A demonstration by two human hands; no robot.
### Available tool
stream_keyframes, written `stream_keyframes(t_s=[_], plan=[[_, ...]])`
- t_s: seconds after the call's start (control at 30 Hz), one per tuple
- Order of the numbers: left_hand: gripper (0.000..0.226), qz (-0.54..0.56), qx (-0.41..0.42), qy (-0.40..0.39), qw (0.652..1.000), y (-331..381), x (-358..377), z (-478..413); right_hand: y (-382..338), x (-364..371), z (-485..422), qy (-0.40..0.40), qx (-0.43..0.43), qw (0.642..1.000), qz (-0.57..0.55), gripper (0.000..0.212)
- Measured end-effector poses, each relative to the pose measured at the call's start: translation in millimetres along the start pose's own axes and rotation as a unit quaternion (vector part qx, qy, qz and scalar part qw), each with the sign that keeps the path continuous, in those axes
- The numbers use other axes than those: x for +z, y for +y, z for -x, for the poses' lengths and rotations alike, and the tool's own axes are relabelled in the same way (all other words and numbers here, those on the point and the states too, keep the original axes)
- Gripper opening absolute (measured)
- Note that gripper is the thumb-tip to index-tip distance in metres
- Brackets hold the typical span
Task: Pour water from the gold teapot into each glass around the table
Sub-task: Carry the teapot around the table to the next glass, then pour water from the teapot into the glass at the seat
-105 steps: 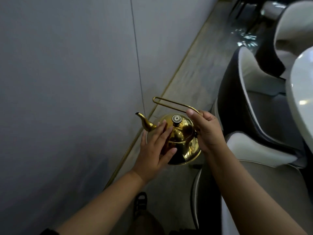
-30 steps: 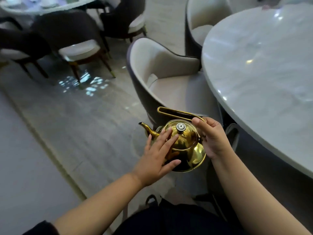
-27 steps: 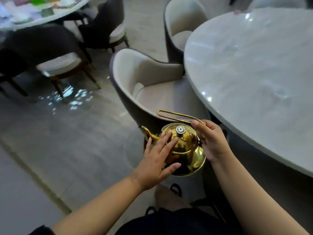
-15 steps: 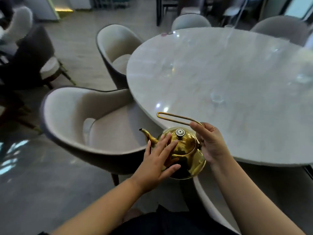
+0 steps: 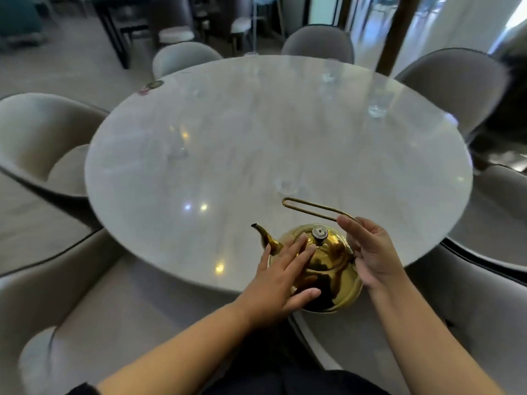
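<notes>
The gold teapot (image 5: pixel 328 260) hangs in the air over the near edge of the round marble table (image 5: pixel 256 143), spout pointing left. My right hand (image 5: pixel 370 252) grips the base of its wire handle. My left hand (image 5: pixel 282 277) lies flat against the pot's left side, fingers straight. Clear glasses stand around the table: one just beyond the teapot (image 5: pixel 286 185), one at the left (image 5: pixel 176 151), one at the right (image 5: pixel 377 105) and more at the far rim (image 5: pixel 329 71). All are blurred.
Grey upholstered chairs ring the table: one at the near left (image 5: pixel 71 295), one at the left (image 5: pixel 37 138), one at the right (image 5: pixel 453 84), others at the far side. A small dark object (image 5: pixel 154 84) lies at the table's far left rim. Other furniture stands behind.
The view has swung from the wall and floor round to the table, which now lies straight ahead. Both hands keep the same hold on the teapot, now above the table's near edge.
</notes>
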State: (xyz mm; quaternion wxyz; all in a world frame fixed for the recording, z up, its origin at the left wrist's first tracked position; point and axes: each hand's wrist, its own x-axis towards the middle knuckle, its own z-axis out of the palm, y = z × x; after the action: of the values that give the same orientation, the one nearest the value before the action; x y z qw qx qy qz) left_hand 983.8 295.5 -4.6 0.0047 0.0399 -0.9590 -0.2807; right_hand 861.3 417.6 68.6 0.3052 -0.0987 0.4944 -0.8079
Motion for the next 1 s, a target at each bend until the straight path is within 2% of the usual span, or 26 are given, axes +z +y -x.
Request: stream_keyframes(t_s=[0.23, 0.4, 0.47, 0.83, 1.0], plan=[[0.071, -0.022, 0.086, -0.059, 0.994, -25, -22, -59, -3, -8, -38, 0.108, -0.059, 0.992, 0.016, 0.053], [0.07, -0.012, 0.09, -0.096, 0.991, -24, -32, -93, -16, -14, -62, 0.156, -0.074, 0.984, 0.042, 0.034], [0.071, -0.004, 0.092, -0.105, 0.99, -23, -34, -105, -21, -16, -71, 0.171, -0.077, 0.98, 0.062, 0.035], [0.071, 0.018, 0.106, -0.102, 0.989, -26, -42, -155, -39, -22, -118, 0.203, -0.108, 0.969, 0.091, 0.04], [0.072, 0.028, 0.104, -0.102, 0.989, -33, -46, -166, -40, -21, -137, 0.201, -0.106, 0.964, 0.137, 0.043]])
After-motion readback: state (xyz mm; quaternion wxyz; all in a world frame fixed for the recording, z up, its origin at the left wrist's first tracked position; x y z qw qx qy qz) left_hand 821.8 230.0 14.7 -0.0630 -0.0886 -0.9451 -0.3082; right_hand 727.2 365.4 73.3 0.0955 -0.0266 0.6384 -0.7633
